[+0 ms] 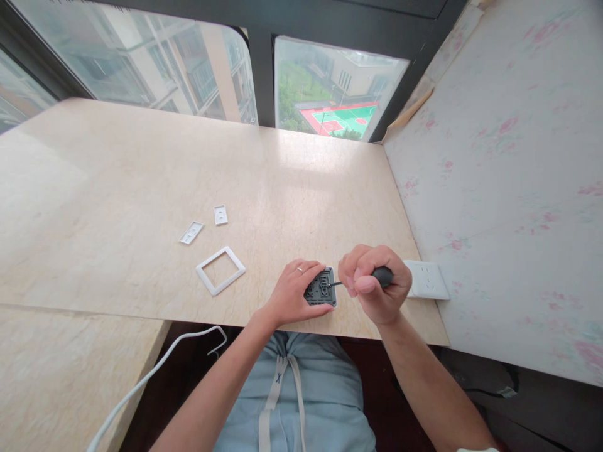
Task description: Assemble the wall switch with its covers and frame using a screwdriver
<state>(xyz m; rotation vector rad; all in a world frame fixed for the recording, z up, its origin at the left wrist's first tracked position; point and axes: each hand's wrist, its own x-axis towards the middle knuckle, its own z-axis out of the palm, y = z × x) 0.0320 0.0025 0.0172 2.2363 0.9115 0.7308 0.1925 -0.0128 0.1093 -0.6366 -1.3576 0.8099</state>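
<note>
A dark grey wall switch module (316,290) lies near the front edge of the stone sill, its inner side with small mechanisms facing up. My left hand (299,292) grips it from the left, fingers along the far edge and thumb along the near edge. In my closed right hand (377,279) is a screwdriver (382,276) with a black handle. Its thin shaft points left and its tip touches the module's right part. A white rectangular frame (211,289) lies to the left, with two small white rocker covers (220,215) beyond it.
The pale stone sill (117,188) runs to a dark window frame (264,75). On the right, a white wall socket (428,280) sits on flowered wallpaper (509,207). A white cable or hanger (155,370) hangs at the lower left, by the counter edge.
</note>
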